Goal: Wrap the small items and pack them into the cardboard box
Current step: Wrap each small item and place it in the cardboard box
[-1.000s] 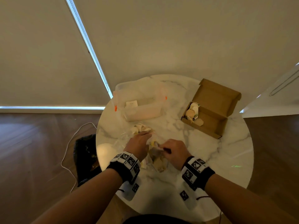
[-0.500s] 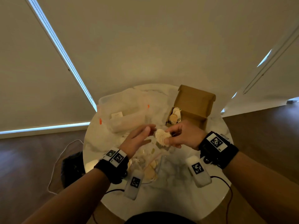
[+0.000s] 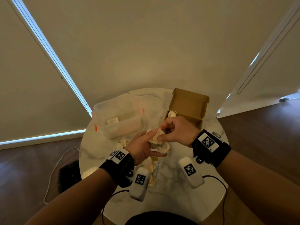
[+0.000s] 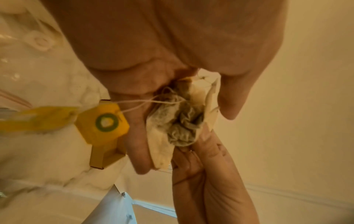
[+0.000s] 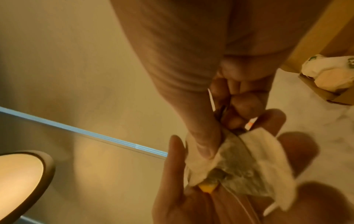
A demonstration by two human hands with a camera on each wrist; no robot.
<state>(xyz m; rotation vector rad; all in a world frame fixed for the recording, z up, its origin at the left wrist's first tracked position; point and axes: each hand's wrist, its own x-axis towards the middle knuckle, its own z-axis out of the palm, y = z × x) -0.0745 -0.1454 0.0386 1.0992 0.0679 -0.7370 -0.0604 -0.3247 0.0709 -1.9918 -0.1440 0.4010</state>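
Note:
Both hands hold one tea bag (image 4: 182, 125) in a piece of white paper (image 3: 155, 137) above the marble table (image 3: 178, 192). My left hand (image 3: 151, 142) cups it from below, with fingers and thumb on either side. My right hand (image 3: 161, 133) pinches the paper's edge between thumb and fingers. The bag's string runs to a yellow tag (image 4: 104, 121) that hangs free. The open cardboard box (image 3: 188, 104) stands just beyond my right hand, with wrapped bundles (image 5: 329, 71) in its near corner.
A clear plastic container (image 3: 120, 120) with orange clips stands at the back left of the table. A clear bag of more tea bags (image 3: 151, 168) lies under my left wrist. More crumpled paper (image 3: 123, 142) lies left of my hands. Wall and wooden floor surround the round table.
Both hands rose from the tabletop with the bundle and moved toward the box. My left hand, apart from the bundle half a second ago, now holds it from below.

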